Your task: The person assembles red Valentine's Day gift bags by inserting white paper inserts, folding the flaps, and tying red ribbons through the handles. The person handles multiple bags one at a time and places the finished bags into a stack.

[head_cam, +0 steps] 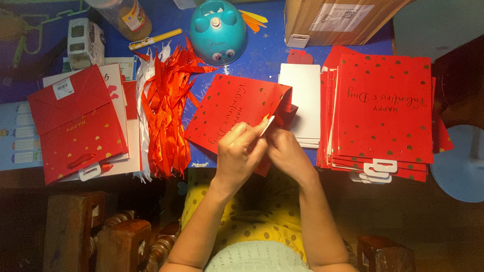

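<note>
A flat red paper gift bag (pixel 229 108) with gold hearts lies tilted on the blue table in front of me. My left hand (pixel 237 153) and my right hand (pixel 287 153) meet at its near right edge. Between their fingertips is a small white strip (pixel 267 125), pinched against the bag's edge; which hand grips it I cannot tell exactly. A heap of red and white ribbons (pixel 164 108) lies just left of the bag. A stack of white cards (pixel 302 100) sits right behind the bag.
A tall stack of red gift bags (pixel 385 108) stands at right, a finished red bag (pixel 75 123) on papers at left. A teal dome-shaped toy (pixel 218 30), a cardboard box (pixel 343 20), a jar (pixel 128 17) and a yellow pen (pixel 154 39) line the back.
</note>
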Tool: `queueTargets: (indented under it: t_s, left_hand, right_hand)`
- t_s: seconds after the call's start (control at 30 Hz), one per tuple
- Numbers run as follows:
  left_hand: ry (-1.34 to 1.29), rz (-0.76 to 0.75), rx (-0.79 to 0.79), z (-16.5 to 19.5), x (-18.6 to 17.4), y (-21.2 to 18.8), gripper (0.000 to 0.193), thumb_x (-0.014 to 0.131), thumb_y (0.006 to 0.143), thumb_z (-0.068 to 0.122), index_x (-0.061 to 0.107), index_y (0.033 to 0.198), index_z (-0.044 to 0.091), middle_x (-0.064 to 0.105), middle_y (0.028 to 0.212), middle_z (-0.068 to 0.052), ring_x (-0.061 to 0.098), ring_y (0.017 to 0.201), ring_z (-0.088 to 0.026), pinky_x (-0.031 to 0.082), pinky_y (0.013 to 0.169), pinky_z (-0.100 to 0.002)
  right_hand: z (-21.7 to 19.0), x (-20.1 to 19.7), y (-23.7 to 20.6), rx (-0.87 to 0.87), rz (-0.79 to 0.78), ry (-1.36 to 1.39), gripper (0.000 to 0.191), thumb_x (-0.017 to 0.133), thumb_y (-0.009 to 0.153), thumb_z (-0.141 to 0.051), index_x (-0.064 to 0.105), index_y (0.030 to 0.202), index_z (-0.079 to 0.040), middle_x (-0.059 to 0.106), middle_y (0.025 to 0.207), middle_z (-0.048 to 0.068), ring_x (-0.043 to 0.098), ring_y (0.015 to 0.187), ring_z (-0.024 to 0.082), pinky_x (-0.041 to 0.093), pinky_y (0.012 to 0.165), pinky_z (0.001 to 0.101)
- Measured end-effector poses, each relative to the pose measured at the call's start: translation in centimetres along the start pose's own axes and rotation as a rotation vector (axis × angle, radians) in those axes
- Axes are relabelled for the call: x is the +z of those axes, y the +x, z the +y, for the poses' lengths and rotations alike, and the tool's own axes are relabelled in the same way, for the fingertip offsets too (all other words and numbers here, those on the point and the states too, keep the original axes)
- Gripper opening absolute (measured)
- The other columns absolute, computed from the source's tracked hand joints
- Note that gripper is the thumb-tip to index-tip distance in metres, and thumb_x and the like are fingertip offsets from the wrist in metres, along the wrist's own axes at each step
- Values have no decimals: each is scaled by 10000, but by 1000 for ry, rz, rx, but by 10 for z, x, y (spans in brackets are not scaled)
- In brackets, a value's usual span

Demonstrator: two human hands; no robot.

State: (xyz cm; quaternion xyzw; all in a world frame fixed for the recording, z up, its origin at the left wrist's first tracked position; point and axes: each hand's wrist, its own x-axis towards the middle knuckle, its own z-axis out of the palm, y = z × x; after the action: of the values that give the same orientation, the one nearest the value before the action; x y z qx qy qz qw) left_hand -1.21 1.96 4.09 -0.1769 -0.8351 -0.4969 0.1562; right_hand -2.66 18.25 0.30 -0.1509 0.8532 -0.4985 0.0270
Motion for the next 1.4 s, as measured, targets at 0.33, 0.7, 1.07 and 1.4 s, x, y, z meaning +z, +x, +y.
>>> queueTargets:
  t_s: [0.33,0.7,1.07,1.4]
  left_hand:
    - [191,-300,106,-15,7,-16,870,867,743,289,465,1447,-26,550,1212,-212,499,1168,-391,400,1001,-513]
    - [276,-235,64,-44,6,-59,603,786,853,146,557,1380,-40,629,1326,-230,597,1231,-385,490,1045,-468]
    - [11,-62,282,-16,-55,-66,223,695,879,-30,733,1080,59,774,1014,-88,759,935,-228,619,795,-345]
    - [-45,-210,267,5,-58,-69,776,836,773,160,486,1445,-8,513,1443,-227,496,1349,-394,433,1141,-478]
  right_hand:
    - [-13,-22,-42,316,237,-153,355,538,1045,-337,597,1238,-44,700,989,135,697,803,255,535,722,395]
    - [-2,17,-43,419,159,-47,519,536,1027,-413,510,1452,-117,731,1027,85,666,747,185,553,710,358]
    - [-2,44,-43,284,455,914,677,515,1044,-218,175,1625,-157,459,1488,147,591,1210,203,586,935,363]
    - [-61,49,-47,47,568,789,839,513,931,117,194,1681,-87,444,1568,184,517,1388,214,509,1114,329]
